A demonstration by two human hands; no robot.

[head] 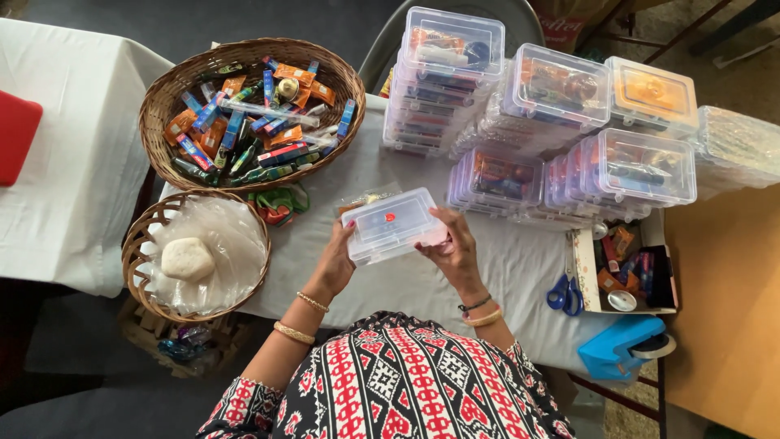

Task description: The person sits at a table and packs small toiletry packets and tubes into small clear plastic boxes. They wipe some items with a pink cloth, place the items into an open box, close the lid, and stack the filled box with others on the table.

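Far left edge of the table: a red pad lies on the white cloth, away from the work. Back-left corner: the big wicker basket holds loose small packets, open-topped so you can reach in. Below it, the smaller basket hangs past the front-left edge, lined with clear bags, a white lump on top.

Centre, above the front edge: you hold the clear plastic box lifted off the cloth, lid up, tilted toward you. Your left hand grips its left end, fingers closed on it; your right hand clamps the right end, which keeps it level.

Back right: stacks of filled clear boxes, lids shut. Front-right corner: blue scissors, an open cardboard tray of bits, a blue tape dispenser, all near your right hand.
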